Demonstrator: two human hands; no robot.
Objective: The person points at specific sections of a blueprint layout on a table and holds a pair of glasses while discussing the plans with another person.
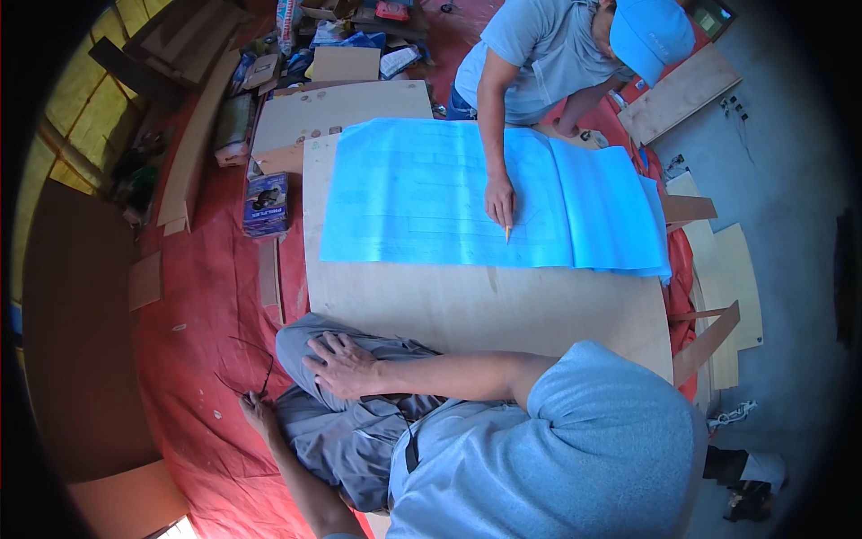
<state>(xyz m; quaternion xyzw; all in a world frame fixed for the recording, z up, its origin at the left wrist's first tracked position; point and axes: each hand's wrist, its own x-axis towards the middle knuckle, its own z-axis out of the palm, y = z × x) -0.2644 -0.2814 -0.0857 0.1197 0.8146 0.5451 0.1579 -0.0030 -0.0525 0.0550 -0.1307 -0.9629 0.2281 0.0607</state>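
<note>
My left hand (259,413), low at the left, is closed on a pair of dark thin-framed eyeglasses (268,373) held above the red sheet. My right hand (341,364) lies spread on my bent knee, in grey trousers (310,337), and holds nothing. Beyond my knee, a large paper drawing (440,198), tinted blue in this light, is spread over a pale wooden board (485,301). Across the board a person in a cap (651,45) leans over the drawing. That person's hand (499,198) holds a yellow pencil (507,234) with its tip near the paper.
A red ground sheet (206,332) spreads under the work. A blue-purple box (267,205) stands left of the board. Wood strips (202,148) and piled goods (346,45) lie at the far left. Thin wooden panels (723,278) and a cable (732,413) lie at right.
</note>
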